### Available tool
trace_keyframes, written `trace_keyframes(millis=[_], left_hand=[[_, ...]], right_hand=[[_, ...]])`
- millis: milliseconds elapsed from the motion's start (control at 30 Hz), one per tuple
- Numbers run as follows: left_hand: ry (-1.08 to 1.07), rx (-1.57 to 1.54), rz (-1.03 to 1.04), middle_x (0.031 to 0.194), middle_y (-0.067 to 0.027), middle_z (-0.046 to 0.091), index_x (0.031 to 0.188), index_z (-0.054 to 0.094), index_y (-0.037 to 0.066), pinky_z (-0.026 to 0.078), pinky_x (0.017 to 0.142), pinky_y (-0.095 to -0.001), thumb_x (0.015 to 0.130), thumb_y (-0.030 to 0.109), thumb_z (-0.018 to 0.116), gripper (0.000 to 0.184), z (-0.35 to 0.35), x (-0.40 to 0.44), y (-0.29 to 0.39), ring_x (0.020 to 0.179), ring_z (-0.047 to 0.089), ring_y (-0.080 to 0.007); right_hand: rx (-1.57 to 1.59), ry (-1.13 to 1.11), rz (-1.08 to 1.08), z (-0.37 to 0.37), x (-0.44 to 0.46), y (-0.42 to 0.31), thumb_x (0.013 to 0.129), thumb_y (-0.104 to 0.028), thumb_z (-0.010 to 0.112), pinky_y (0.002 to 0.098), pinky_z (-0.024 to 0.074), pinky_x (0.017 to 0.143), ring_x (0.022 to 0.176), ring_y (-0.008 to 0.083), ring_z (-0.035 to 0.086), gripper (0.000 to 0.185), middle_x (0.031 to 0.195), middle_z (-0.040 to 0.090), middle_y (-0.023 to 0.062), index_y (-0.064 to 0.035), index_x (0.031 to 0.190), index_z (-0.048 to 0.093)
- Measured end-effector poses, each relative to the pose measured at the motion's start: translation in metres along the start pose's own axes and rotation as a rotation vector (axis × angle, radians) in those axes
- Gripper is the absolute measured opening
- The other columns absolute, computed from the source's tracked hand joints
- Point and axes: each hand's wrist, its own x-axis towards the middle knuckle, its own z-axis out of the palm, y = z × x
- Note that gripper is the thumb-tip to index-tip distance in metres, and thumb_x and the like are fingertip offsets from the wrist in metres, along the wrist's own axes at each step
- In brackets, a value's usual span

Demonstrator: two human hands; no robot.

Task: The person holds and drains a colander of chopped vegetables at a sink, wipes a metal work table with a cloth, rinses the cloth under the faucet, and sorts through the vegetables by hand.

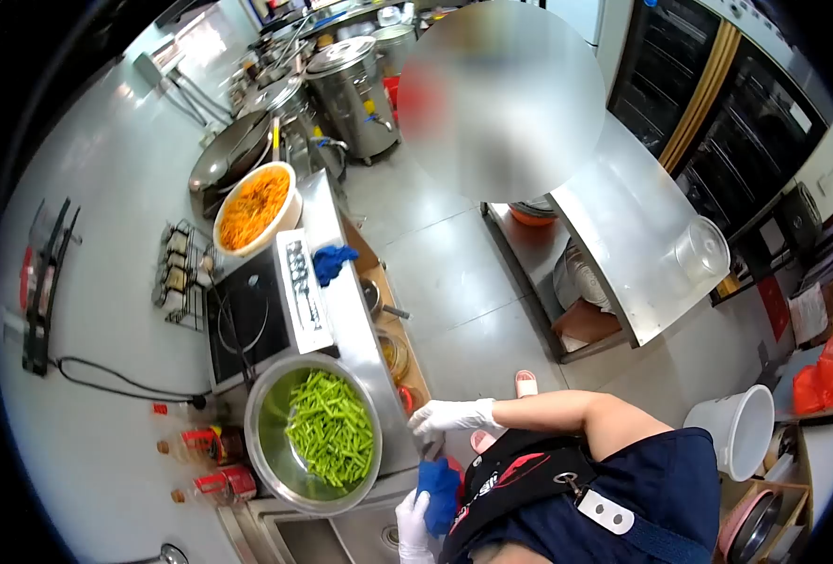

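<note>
My right hand point(454, 415), in a white glove, reaches over the counter's front edge. Its fingers are stretched out and nothing shows in them. Below it, my left hand point(415, 528), also gloved, is closed on a blue cloth point(439, 495) beside the sink. Part of that hand's fingers is hidden by the cloth. Close by on the counter stands a large metal bowl point(259, 418) holding cut green vegetable pieces point(332, 430). Farther along, a white tub point(294, 209) is full of shredded orange vegetable point(255, 209).
A black cooktop point(238, 310) lies between bowl and tub, with another blue cloth point(334, 264) near its panel. Bottles point(214, 484) line the wall. The sink point(379, 528) is at the bottom. Behind are a metal table point(623, 244) and a white bucket point(731, 432).
</note>
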Motion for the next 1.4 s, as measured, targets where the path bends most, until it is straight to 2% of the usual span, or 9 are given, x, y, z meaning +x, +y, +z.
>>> trace_keyframes(millis=[133, 267, 367, 633, 800, 933, 1100, 1200, 1400], left_hand=[[-0.174, 0.115, 0.09, 0.098, -0.009, 0.064, 0.114, 0.057, -0.008, 0.047, 0.077, -0.0255, 0.089, 0.017, 0.054, 0.035, 0.07, 0.045, 0.069, 0.083, 0.059, -0.0134], [-0.381, 0.032, 0.093, 0.105, -0.0094, 0.061, 0.117, 0.055, -0.008, 0.045, 0.083, -0.0271, 0.089, 0.018, 0.054, 0.038, 0.151, 0.1, 0.121, 0.092, 0.057, -0.0136], [-0.592, -0.051, 0.062, 0.113, -0.0137, 0.058, 0.123, 0.047, -0.008, 0.045, 0.088, -0.0313, 0.088, 0.027, 0.057, 0.051, 0.227, 0.128, 0.161, 0.097, 0.058, -0.0187], [-0.855, 0.175, 0.238, 0.115, -0.0097, 0.057, 0.131, 0.042, 0.0, 0.043, 0.09, -0.0308, 0.077, 0.024, 0.066, 0.065, 0.339, 0.203, 0.191, 0.1, 0.054, -0.0165], [-0.789, 0.388, 0.267, 0.116, -0.0138, 0.057, 0.131, 0.041, -0.001, 0.04, 0.095, -0.0312, 0.076, 0.017, 0.063, 0.062, 0.356, 0.256, 0.206, 0.108, 0.052, -0.0197], [-0.721, 0.271, 0.252, 0.115, -0.0103, 0.059, 0.124, 0.05, 0.0, 0.041, 0.093, -0.0302, 0.086, 0.014, 0.056, 0.041, 0.372, 0.321, 0.224, 0.105, 0.053, -0.0177], [-0.47, 0.426, 0.435, 0.104, -0.0137, 0.065, 0.112, 0.06, 0.001, 0.046, 0.084, -0.0298, 0.091, 0.021, 0.051, 0.03, 0.393, 0.404, 0.298, 0.093, 0.061, -0.0181], [-0.412, 0.666, 0.697, 0.091, -0.0136, 0.065, 0.106, 0.064, 0.008, 0.049, 0.076, -0.0335, 0.088, 0.021, 0.054, 0.024, 0.404, 0.445, 0.357, 0.084, 0.063, -0.0294], [-0.461, 0.422, 0.807, 0.095, -0.0136, 0.065, 0.102, 0.063, 0.001, 0.047, 0.08, -0.0299, 0.087, 0.011, 0.054, 0.02, 0.456, 0.568, 0.435, 0.087, 0.063, -0.0232]], right_hand=[[-0.201, -0.15, -0.236, -0.07, -0.067, -0.008, 0.09, -0.024, 0.054, 0.0341, 0.0299, 0.105, 0.123, 0.0225, 0.043, 0.051, 0.132, 0.048, 0.0137, -0.0022, 0.134, 0.041], [0.086, 0.067, -0.18, -0.135, -0.126, -0.012, 0.088, -0.027, 0.057, 0.0258, 0.0453, 0.079, 0.086, 0.0109, 0.054, 0.038, 0.1, 0.062, 0.0042, -0.0019, 0.116, 0.058], [0.139, 0.315, -0.182, -0.187, -0.173, -0.028, 0.086, -0.027, 0.059, 0.0242, 0.0436, 0.07, 0.077, 0.0078, 0.051, 0.023, 0.081, 0.058, -0.0014, -0.0057, 0.094, 0.062], [0.865, 0.745, -0.322, -0.302, -0.251, -0.014, 0.086, -0.026, 0.059, 0.0321, 0.0464, 0.081, 0.088, 0.0167, 0.059, 0.025, 0.096, 0.063, 0.0051, -0.0051, 0.099, 0.061], [0.858, 1.035, -0.297, -0.335, -0.258, -0.071, 0.087, -0.034, 0.059, 0.0175, 0.0371, 0.05, 0.067, 0.0074, 0.057, 0.027, 0.085, 0.064, 0.001, -0.0102, 0.098, 0.061], [0.798, 1.01, -0.396, -0.39, -0.264, -0.075, 0.088, -0.033, 0.057, 0.0164, 0.0299, 0.041, 0.053, 0.0032, 0.049, 0.026, 0.074, 0.06, -0.0034, -0.0086, 0.097, 0.061], [0.729, 1.162, -0.477, -0.452, -0.238, -0.125, 0.088, -0.023, 0.058, 0.0211, 0.0396, 0.046, 0.055, 0.0079, 0.052, 0.02, 0.077, 0.059, 0.0005, -0.0042, 0.094, 0.06], [0.599, 1.224, -0.439, -0.484, -0.23, -0.167, 0.086, -0.022, 0.061, 0.0214, 0.038, 0.046, 0.055, 0.0083, 0.051, 0.023, 0.073, 0.058, 0.0022, -0.0018, 0.098, 0.06], [0.204, 1.486, -0.317, -0.57, -0.227, -0.232, 0.084, -0.02, 0.062, 0.0222, 0.0372, 0.046, 0.051, 0.0076, 0.049, 0.025, 0.068, 0.06, 0.0039, 0.0036, 0.093, 0.065]])
